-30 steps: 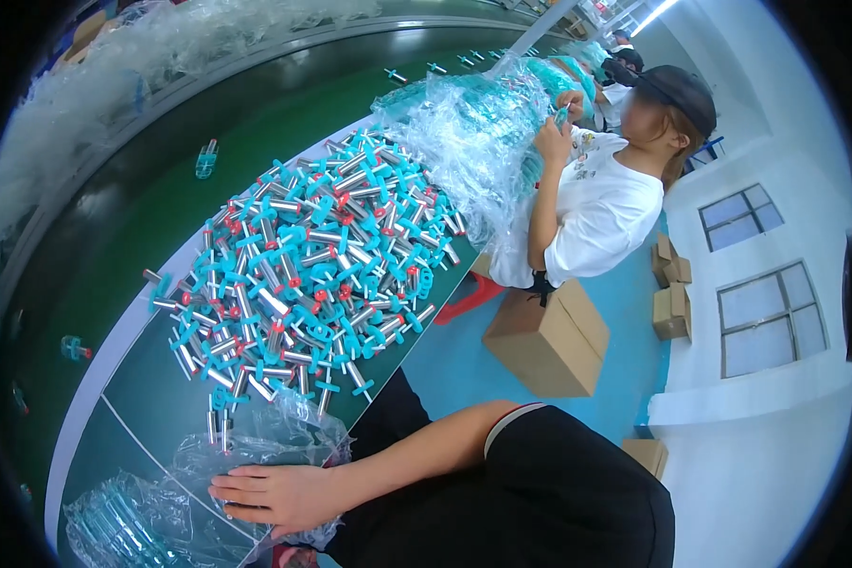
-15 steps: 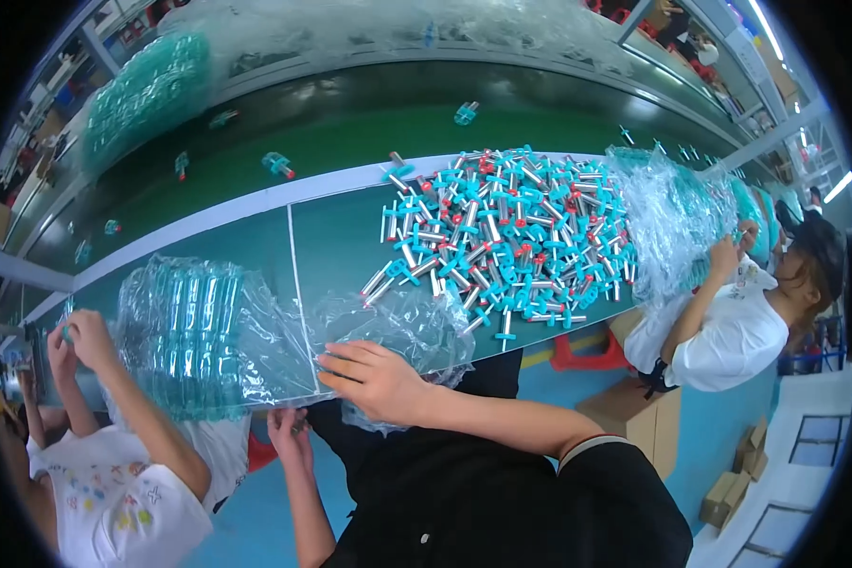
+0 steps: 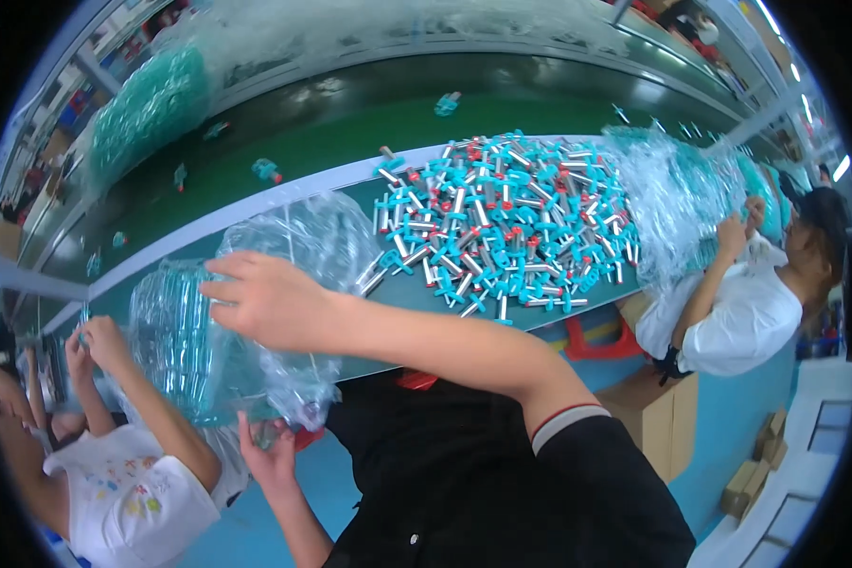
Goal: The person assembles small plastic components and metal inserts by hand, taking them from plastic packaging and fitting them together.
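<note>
A bundle of clear teal plastic trays (image 3: 172, 327) in loose clear film lies at the left of the green table. My right hand (image 3: 279, 305) reaches across, palm down, its fingers apart over the right end of the bundle. Crumpled clear plastic film (image 3: 303, 237) bulges up behind and beside this hand. Below the table's near edge is my left hand (image 3: 270, 452), fingers curled around something small that I cannot make out. To the right spreads a heap of small metal cylinders with teal plastic parts and red ends (image 3: 506, 222).
Beyond the table runs a dark green conveyor belt (image 3: 350, 109) carrying several scattered parts. Another person (image 3: 133, 473) works close at the left; one more (image 3: 738, 293) at the right. Film-wrapped trays (image 3: 672, 208) stand beside the heap. A cardboard box (image 3: 648, 426) is on the floor.
My right hand has moved left and up, onto the tray bundle. The loose film has been folded back leftward and now bulges upward. My left hand has shifted slightly left.
</note>
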`<action>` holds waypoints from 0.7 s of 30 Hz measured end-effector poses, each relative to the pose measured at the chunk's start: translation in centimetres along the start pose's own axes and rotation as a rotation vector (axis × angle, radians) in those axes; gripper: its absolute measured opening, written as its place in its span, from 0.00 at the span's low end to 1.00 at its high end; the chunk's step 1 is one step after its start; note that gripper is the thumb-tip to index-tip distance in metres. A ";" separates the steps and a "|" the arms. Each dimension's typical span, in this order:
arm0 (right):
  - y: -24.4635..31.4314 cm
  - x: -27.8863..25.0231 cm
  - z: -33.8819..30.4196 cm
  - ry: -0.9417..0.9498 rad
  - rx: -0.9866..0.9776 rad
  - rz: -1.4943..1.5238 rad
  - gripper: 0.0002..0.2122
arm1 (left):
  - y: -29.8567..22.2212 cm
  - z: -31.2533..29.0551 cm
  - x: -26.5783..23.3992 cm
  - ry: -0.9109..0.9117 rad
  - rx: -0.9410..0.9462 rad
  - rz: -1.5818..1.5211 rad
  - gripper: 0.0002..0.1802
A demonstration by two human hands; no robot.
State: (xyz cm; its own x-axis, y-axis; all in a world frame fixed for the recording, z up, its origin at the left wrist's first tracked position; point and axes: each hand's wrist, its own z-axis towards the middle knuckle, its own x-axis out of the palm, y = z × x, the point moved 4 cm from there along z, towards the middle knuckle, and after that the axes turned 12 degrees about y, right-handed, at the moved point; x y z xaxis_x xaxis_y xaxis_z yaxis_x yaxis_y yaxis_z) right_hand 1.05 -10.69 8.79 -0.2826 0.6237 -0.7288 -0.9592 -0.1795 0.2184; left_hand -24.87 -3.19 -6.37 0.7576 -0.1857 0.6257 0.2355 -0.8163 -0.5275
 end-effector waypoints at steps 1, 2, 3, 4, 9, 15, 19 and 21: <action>-1.1 -0.4 1.1 -0.012 0.012 -0.022 0.10 | -0.5 -0.7 1.1 0.021 -0.009 0.015 0.17; -2.1 -1.2 1.8 -0.045 -0.056 -0.037 0.09 | -0.6 -1.0 1.9 0.070 0.009 -0.022 0.18; -2.9 -2.0 2.4 -0.076 -0.121 -0.061 0.08 | -0.6 -1.4 2.7 0.125 0.020 -0.058 0.20; -3.7 -2.1 2.9 -0.118 -0.109 -0.085 0.07 | -0.9 -1.7 3.3 0.136 0.084 -0.028 0.21; -8.2 1.6 7.1 -0.276 -0.185 -0.191 0.09 | -5.5 -2.4 6.3 0.033 0.179 0.261 0.24; -12.9 1.7 1.7 0.131 0.217 -0.422 0.18 | -5.3 3.7 6.0 0.055 -0.132 0.460 0.25; -14.7 -4.7 -1.4 0.008 0.197 -0.026 0.20 | -3.1 4.2 9.0 0.133 -0.335 0.412 0.32; -15.9 -7.9 -3.4 -0.125 0.383 0.240 0.17 | -1.9 3.7 11.2 0.194 -0.445 0.394 0.36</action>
State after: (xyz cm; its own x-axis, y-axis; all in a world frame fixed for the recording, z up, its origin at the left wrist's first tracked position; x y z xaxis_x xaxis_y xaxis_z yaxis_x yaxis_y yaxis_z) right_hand 18.48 -15.31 8.85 -0.4711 0.6900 -0.5495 -0.7890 -0.0510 0.6123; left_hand -14.53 -1.72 -0.51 0.6021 -0.5808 0.5478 -0.3469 -0.8083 -0.4757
